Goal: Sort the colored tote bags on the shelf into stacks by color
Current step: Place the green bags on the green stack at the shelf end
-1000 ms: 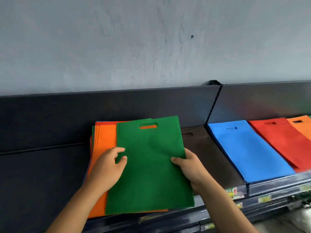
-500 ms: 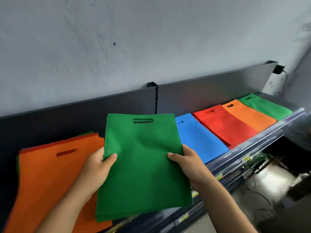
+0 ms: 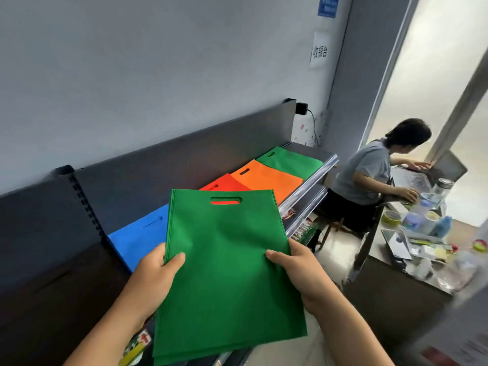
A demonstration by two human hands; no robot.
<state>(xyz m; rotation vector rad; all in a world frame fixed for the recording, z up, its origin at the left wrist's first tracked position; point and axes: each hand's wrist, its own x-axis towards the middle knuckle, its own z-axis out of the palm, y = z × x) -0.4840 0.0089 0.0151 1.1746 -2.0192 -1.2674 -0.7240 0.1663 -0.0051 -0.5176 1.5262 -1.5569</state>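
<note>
Shelf (image 3: 311,178), dark metal, runs along the grey wall; sorted stacks lie flat on it.

Left to right:
- Blue stack (image 3: 137,239): nearest, flat on the shelf, partly hidden behind the held bag.
- Left hand (image 3: 155,273): pinches the left edge of the green tote bag (image 3: 227,273), thumb on the front face, fingers curled behind it.
- Green tote bag: held in the air in front of the shelf, handle cut-out uppermost, touching no stack. Doubled edges at the bottom suggest more than one bag in the grip; cannot tell for certain.
- Right hand (image 3: 293,262): pinches the right edge in the same way, thumb on top, fingers behind.
- Red stack (image 3: 224,182): shows above the bag's top edge and through its cut-out.
- Orange stack (image 3: 266,178): just beside the red.
- Green stack (image 3: 290,161): farthest along the shelf, just beside the orange; likely destination.
- Seated person (image 3: 369,178) at a cluttered tabletop (image 3: 390,283), well apart from the shelf.

Handling judgement: thin non-woven fabric, light and limp, slightly wrinkled near the grips. It sags if held by one corner, so hold both side edges to keep it flat. Not fragile. Layers may slide over each other when laid down.
</note>
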